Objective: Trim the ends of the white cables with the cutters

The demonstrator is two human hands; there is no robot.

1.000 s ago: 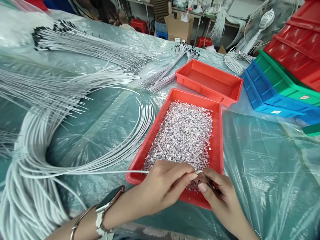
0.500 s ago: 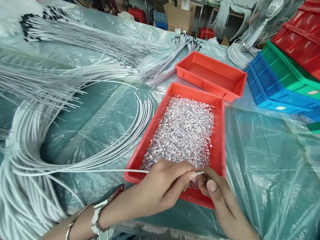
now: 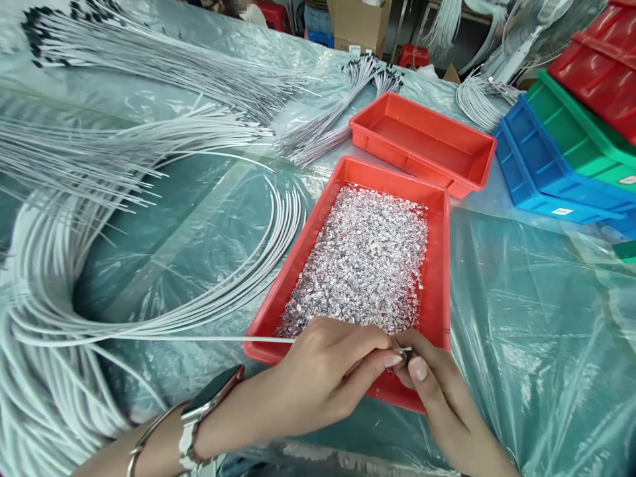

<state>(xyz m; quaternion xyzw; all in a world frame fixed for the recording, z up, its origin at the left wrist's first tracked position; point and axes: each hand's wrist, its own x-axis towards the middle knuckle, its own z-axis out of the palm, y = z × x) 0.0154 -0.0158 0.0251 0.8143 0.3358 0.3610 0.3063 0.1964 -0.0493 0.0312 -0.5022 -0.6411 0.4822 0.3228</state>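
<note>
The thin white insulated wire (image 3: 199,338) runs almost level from the big coil on the left to its stripped tip, which sits right between both hands over the near end of the red plastic tray of small silvery metal terminals (image 3: 365,255). Its long axis points rightward, straight at the right hand (image 3: 440,391). The left hand (image 3: 328,374) pinches the wire just behind the tip, thumb against forefinger. The right hand's fingertips are pressed together on something tiny at the tip; what exactly, I cannot tell. Beyond lies an empty red plastic tray (image 3: 422,142) on the plastic-covered surface (image 3: 527,311).
</note>
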